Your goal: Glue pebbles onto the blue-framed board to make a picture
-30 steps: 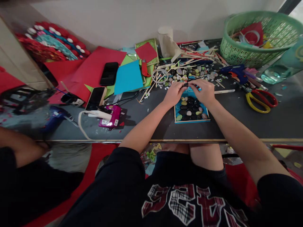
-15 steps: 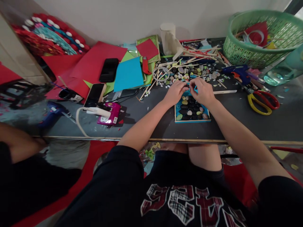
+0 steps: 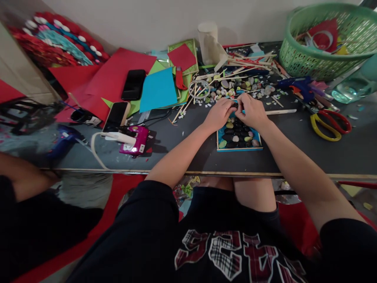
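Observation:
A shallow blue tray [image 3: 220, 142] with thin wooden edges lies on the table in front of me. Rows of black pebbles [image 3: 228, 137] and a few pale and greenish ones fill much of it. Over its far end my left hand [image 3: 219, 114] and my right hand [image 3: 251, 111] meet, fingers bent and thumbs close together. Between the fingertips shows a small dark piece that looks like a black pebble [image 3: 235, 105]; both hands seem to pinch it. My hands hide the tray's far corners.
Loose pebbles [image 3: 225, 83] and wooden sticks lie behind the tray. Scissors [image 3: 325, 131], a glue gun [image 3: 296, 84] and a green basket [image 3: 309, 65] are on the right. Coloured paper [image 3: 159, 92], phones [image 3: 133, 84] and a purple power socket [image 3: 138, 141] sit left. Another person's arm [image 3: 26, 173] is far left.
Both hands remain over the tray's far end, with the fingers shifted slightly around the dark pebble. The view has tilted a little; the tray looks unmoved.

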Action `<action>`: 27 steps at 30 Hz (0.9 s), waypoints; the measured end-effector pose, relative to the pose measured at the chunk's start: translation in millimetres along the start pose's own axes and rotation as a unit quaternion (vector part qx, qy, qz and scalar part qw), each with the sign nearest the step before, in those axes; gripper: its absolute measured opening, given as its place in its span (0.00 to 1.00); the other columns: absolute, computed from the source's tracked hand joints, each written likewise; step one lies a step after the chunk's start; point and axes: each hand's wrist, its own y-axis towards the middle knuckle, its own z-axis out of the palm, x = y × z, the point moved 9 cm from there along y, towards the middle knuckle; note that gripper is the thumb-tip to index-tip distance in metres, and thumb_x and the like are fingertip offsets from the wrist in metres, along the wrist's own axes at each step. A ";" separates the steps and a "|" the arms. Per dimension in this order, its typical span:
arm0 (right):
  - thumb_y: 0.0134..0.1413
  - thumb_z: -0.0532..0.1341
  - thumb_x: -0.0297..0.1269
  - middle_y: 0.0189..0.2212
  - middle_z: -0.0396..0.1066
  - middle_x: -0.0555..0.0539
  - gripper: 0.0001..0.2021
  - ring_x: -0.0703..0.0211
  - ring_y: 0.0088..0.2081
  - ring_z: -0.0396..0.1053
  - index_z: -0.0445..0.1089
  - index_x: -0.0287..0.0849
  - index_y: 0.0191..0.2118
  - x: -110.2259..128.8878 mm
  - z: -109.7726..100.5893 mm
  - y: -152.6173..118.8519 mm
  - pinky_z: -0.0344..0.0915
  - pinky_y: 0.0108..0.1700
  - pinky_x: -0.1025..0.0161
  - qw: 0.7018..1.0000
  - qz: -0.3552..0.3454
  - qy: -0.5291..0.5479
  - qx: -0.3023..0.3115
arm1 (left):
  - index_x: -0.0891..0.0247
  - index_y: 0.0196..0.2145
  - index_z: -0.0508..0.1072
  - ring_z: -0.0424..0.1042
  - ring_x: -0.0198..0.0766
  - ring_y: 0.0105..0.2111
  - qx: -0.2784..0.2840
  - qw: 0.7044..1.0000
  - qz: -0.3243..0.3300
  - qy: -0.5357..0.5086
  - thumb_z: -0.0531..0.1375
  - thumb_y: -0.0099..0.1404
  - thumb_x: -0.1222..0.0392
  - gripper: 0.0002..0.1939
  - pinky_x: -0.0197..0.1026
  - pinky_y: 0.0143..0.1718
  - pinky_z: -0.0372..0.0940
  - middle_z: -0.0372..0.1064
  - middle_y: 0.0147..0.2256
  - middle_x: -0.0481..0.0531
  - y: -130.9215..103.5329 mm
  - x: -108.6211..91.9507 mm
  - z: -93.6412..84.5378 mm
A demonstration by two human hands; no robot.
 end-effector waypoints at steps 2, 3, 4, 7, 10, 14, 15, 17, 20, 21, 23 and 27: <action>0.61 0.56 0.35 0.37 0.73 0.41 0.06 0.47 0.38 0.73 0.64 0.44 0.43 -0.8 0.8 0.1 0.70 0.36 0.56 1.000 0.004 -0.002 0.003 | 0.62 0.48 0.73 0.73 0.51 0.51 -0.002 1.000 -0.009 0.006 0.37 0.74 0.31 0.37 0.52 0.55 0.67 0.74 0.45 0.63 -0.1 2.1 1.1; 0.60 0.56 0.35 0.37 0.73 0.40 0.06 0.46 0.38 0.74 0.65 0.44 0.43 -1.2 0.9 0.2 0.71 0.37 0.55 1.000 0.007 0.000 0.004 | 0.62 0.48 0.73 0.73 0.51 0.51 -0.004 1.000 -0.011 0.005 0.37 0.74 0.31 0.37 0.52 0.55 0.67 0.74 0.45 0.63 -0.1 3.0 1.6; 0.60 0.56 0.35 0.37 0.73 0.40 0.06 0.45 0.39 0.74 0.65 0.44 0.42 -1.5 0.6 0.3 0.71 0.38 0.54 1.000 0.011 0.004 0.005 | 0.62 0.49 0.73 0.73 0.51 0.51 -0.006 1.000 -0.011 0.003 0.37 0.74 0.31 0.37 0.52 0.55 0.67 0.74 0.45 0.63 0.0 3.8 2.0; 0.62 0.56 0.36 0.38 0.74 0.39 0.07 0.45 0.39 0.75 0.67 0.44 0.43 -1.0 -2.9 0.1 0.72 0.40 0.52 1.000 0.021 0.022 0.002 | 0.61 0.51 0.73 0.73 0.52 0.52 -0.015 1.000 -0.019 -0.003 0.36 0.74 0.31 0.38 0.53 0.55 0.66 0.74 0.46 0.64 0.3 7.7 1.2; 0.67 0.55 0.41 0.42 0.76 0.39 0.12 0.46 0.41 0.75 0.69 0.44 0.50 1.8 -13.1 -0.7 0.74 0.42 0.52 0.998 0.024 0.057 -0.023 | 0.61 0.51 0.73 0.73 0.51 0.51 -0.031 0.999 -0.037 -0.008 0.35 0.75 0.31 0.39 0.53 0.55 0.66 0.74 0.47 0.63 1.0 12.6 -4.4; 0.72 0.52 0.45 0.46 0.77 0.41 0.16 0.47 0.46 0.76 0.72 0.46 0.55 8.7 -26.9 -0.3 0.75 0.47 0.52 0.994 0.008 0.093 -0.062 | 0.61 0.49 0.74 0.74 0.49 0.48 -0.035 0.998 -0.040 -0.016 0.35 0.75 0.32 0.38 0.51 0.53 0.67 0.75 0.45 0.62 2.3 12.1 -9.9; 0.73 0.52 0.45 0.46 0.78 0.42 0.16 0.47 0.48 0.76 0.74 0.47 0.53 10.6 -28.9 0.0 0.75 0.49 0.52 0.993 0.000 0.094 -0.069 | 0.62 0.49 0.74 0.73 0.49 0.48 -0.034 0.999 -0.037 -0.016 0.36 0.75 0.32 0.38 0.51 0.53 0.67 0.75 0.46 0.62 2.5 11.4 -10.4; 0.73 0.53 0.46 0.45 0.79 0.43 0.16 0.46 0.50 0.76 0.77 0.48 0.49 11.9 -30.9 0.7 0.74 0.52 0.49 0.992 -0.009 0.095 -0.085 | 0.62 0.49 0.74 0.73 0.50 0.49 -0.033 0.999 -0.033 -0.015 0.36 0.75 0.32 0.37 0.51 0.54 0.66 0.74 0.46 0.63 2.6 10.6 -10.5; 0.72 0.55 0.46 0.43 0.80 0.44 0.15 0.45 0.48 0.77 0.79 0.49 0.44 8.3 -29.5 1.3 0.74 0.54 0.46 0.990 0.000 0.102 -0.095 | 0.62 0.50 0.74 0.73 0.51 0.49 -0.031 0.999 -0.033 -0.013 0.37 0.75 0.32 0.37 0.52 0.53 0.66 0.75 0.47 0.64 2.0 11.7 -9.6; 0.72 0.55 0.46 0.42 0.80 0.44 0.15 0.45 0.47 0.77 0.79 0.49 0.43 7.0 -28.4 1.4 0.74 0.53 0.46 0.990 0.003 0.105 -0.094 | 0.62 0.50 0.74 0.73 0.51 0.50 -0.032 0.999 -0.033 -0.011 0.37 0.75 0.32 0.37 0.52 0.53 0.67 0.75 0.47 0.64 1.7 12.3 -9.4; 0.72 0.54 0.46 0.41 0.79 0.43 0.15 0.45 0.47 0.77 0.78 0.48 0.42 5.3 -26.8 1.4 0.75 0.51 0.48 0.990 0.008 0.106 -0.091 | 0.62 0.51 0.74 0.73 0.50 0.50 -0.036 0.999 -0.036 -0.005 0.38 0.75 0.31 0.38 0.51 0.53 0.67 0.75 0.47 0.63 1.2 13.2 -9.4; 0.72 0.53 0.47 0.41 0.77 0.42 0.16 0.46 0.45 0.76 0.74 0.46 0.42 5.1 -25.0 1.4 0.75 0.46 0.52 0.992 0.013 0.096 -0.081 | 0.62 0.50 0.75 0.74 0.49 0.50 -0.050 0.998 -0.047 -0.002 0.38 0.74 0.30 0.39 0.52 0.54 0.67 0.76 0.45 0.62 1.3 15.1 -9.9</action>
